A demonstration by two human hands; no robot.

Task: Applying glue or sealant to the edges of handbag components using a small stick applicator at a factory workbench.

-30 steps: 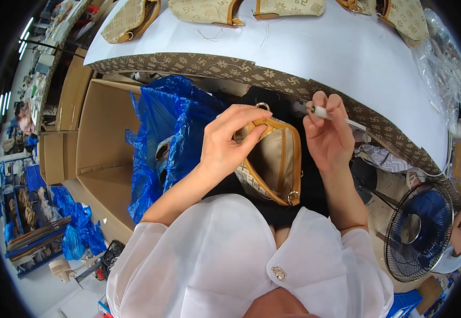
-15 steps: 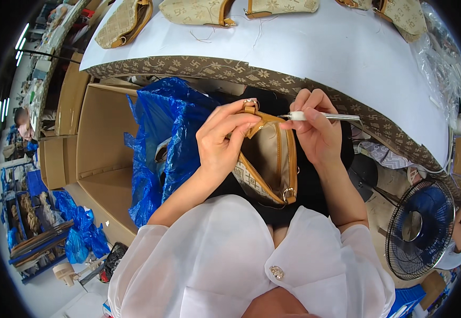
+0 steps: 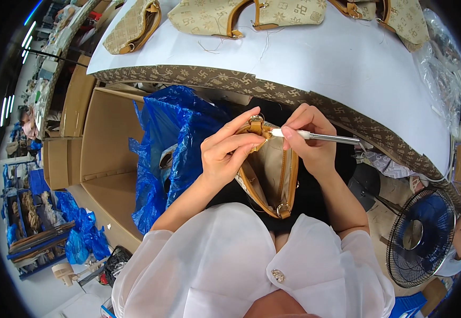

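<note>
My left hand [image 3: 226, 149] pinches the upper edge of a small beige patterned bag [image 3: 273, 175] with tan trim and a gold zipper. The bag hangs with its mouth open, showing a pale lining, over the black cloth on my lap. A metal ring [image 3: 256, 118] on a tan tab sits at its top corner, beside my left fingers. My right hand [image 3: 311, 139] grips a slim pen-like tool [image 3: 332, 138], white toward the front and silver behind. Its front end meets the trim by the tab; the exact tip is hard to make out. Another ring [image 3: 283, 210] is at the bag's lower end.
Several similar bags [image 3: 198, 16] lie along the far side of the white table [image 3: 315, 58]. To my left stands a cardboard box [image 3: 108, 138] beside a blue plastic bag [image 3: 188, 119]. A black fan [image 3: 420, 236] stands at the right.
The tool has shifted left and its front end is now at the trim beside the tab. The bag has turned slightly, and the whole view has moved a little.
</note>
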